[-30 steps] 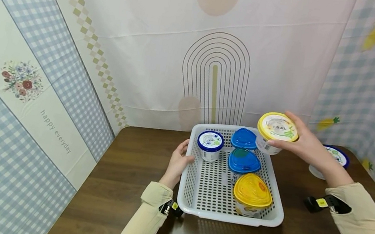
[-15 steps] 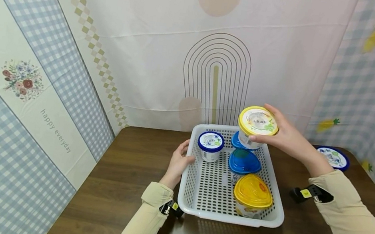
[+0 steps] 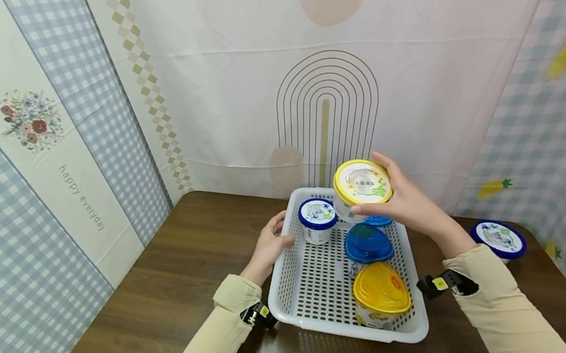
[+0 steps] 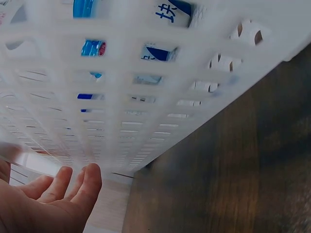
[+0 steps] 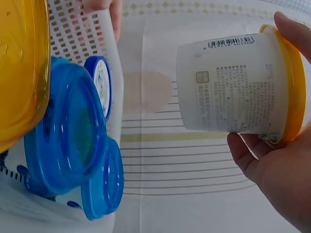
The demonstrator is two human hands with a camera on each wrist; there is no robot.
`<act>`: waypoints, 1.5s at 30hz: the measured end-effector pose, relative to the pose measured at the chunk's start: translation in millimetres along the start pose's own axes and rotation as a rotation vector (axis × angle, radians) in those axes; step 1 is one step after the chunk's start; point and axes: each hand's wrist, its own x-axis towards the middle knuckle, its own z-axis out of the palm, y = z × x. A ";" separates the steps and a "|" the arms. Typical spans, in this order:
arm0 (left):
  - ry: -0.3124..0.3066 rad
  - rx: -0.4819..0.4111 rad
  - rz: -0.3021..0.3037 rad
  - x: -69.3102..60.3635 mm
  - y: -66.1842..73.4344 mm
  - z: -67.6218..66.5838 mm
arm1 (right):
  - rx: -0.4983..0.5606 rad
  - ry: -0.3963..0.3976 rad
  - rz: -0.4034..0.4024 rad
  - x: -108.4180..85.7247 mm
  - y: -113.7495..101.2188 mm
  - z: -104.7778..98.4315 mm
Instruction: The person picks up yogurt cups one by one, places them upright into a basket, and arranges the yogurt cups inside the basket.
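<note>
My right hand [image 3: 407, 204] grips a round white tub with a yellow lid [image 3: 363, 183] by its lid edge, upright above the far end of a white perforated basket [image 3: 277, 279]. Printed text and a barcode show on the tub [image 5: 228, 85] in the right wrist view. My left hand [image 3: 268, 244] holds the basket's left rim, thumb over the top and fingers along the outer wall. Inside the basket stand a round tub with a dark blue lid [image 3: 318, 213], two blue-lidded containers, the nearer one [image 3: 368, 244] partly covering its own body, and a yellow-lidded container [image 3: 382, 289].
Another round tub with a dark blue lid [image 3: 499, 238] stands on the brown wooden table [image 3: 206, 250] right of the basket, behind my right forearm. A patterned cloth [image 3: 222, 70] hangs behind the table.
My right hand has carried the yellow-lidded tub leftward, from the basket's far right corner to above its far end. The left hand and the basket have stayed put.
</note>
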 end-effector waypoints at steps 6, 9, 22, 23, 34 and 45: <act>0.032 0.005 -0.001 10.7 -21.6 -6.1 | -0.004 -0.045 -0.019 5.9 -3.2 15.7; 0.052 0.008 0.007 10.1 -24.8 -6.6 | -0.028 -0.055 -0.020 9.1 -2.9 23.7; 0.058 0.018 0.011 7.1 -25.6 -6.8 | -0.188 -0.151 -0.014 19.6 0.2 61.0; 0.059 0.018 0.011 7.1 -25.6 -7.0 | -0.192 -0.164 -0.019 20.2 0.4 64.0; 0.054 0.024 0.009 4.9 -24.9 -7.7 | -0.152 -0.237 -0.004 22.0 10.0 86.5; 0.010 0.022 -0.003 -14.8 6.8 -5.7 | -0.233 -0.260 -0.002 28.8 19.9 93.5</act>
